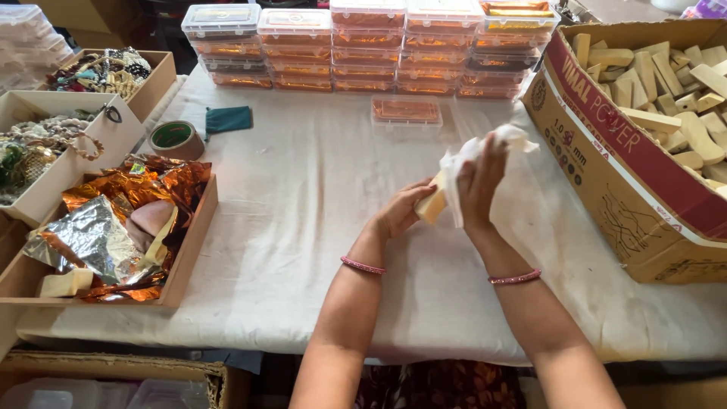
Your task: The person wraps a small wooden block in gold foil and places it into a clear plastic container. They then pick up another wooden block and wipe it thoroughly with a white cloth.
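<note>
Over the middle of the cloth-covered table, my left hand grips a pale wooden block by its lower end. My right hand presses a crumpled white cloth against the block's upper part, fingers curled round it. Both wrists wear pink bangles. The block tilts up to the right and half of it is hidden by the cloth.
A big cardboard box full of similar wooden blocks stands at the right. Stacked clear lidded boxes with orange contents line the back, one single box in front. At left sit trays of foil sheets and jewellery, plus a tape roll.
</note>
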